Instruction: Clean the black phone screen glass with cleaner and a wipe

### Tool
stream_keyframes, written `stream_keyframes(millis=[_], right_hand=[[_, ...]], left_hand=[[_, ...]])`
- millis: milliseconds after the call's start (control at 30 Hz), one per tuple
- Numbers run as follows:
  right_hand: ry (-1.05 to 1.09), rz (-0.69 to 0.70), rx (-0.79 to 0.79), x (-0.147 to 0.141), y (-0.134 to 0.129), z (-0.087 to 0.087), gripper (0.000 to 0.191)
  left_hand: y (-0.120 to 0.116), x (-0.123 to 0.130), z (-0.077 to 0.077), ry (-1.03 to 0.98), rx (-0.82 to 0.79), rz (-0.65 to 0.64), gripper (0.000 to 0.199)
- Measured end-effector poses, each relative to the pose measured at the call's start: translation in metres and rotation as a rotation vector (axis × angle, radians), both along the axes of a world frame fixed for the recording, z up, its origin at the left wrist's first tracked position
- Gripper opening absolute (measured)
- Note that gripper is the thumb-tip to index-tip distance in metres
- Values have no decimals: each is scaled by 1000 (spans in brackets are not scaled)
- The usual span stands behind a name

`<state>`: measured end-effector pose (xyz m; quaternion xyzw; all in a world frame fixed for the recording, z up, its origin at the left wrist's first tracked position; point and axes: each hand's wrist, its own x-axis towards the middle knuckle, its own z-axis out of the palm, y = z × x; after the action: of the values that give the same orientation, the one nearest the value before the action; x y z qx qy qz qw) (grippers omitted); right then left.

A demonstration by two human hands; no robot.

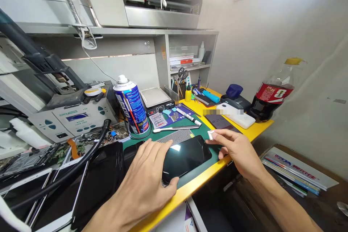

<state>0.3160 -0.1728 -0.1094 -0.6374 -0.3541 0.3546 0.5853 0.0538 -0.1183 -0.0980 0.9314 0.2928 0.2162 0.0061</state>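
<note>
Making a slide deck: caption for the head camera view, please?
Left hand steadying a black phone on a green mat; right hand pinching something small and white.

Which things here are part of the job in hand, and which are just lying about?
In the job, it seems:
black phone, beside the left hand
small white piece, pinched in the right hand
green mat, under the phone

Probably just lying about:
cola bottle
blue spray can
yellow bottle
</note>
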Motion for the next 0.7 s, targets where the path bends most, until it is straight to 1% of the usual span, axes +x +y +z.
stream_keyframes(millis=[67, 133, 200, 300, 400, 500, 600, 700], right_hand=[[126, -74, 110, -1, 6, 0, 32], [262, -105, 217, -3, 13, 3, 31], [399, -77, 304, -7, 22, 8, 29], [574, -2, 393, -17, 33, 21, 25], [699, 53, 437, -30, 41, 37, 16], [779, 87, 465, -43, 48, 53, 12], [819, 111, 491, -53, 54, 65, 13], [839, 153, 487, -57, 60, 73, 17]], left_hand=[[-1, -1, 1, -51, 94, -13, 64], [-2, -1, 2, -109, 155, -12, 66], [-3, 0, 3, -185, 196, -2, 69], [-6, 1, 4, -295, 217, 24, 71], [-9, 4, 5, -367, 223, 50, 73], [-13, 5, 4, -414, 235, 64, 75], [-15, 7, 4, -442, 257, 86, 77], [-15, 9, 6, -446, 290, 114, 76]])
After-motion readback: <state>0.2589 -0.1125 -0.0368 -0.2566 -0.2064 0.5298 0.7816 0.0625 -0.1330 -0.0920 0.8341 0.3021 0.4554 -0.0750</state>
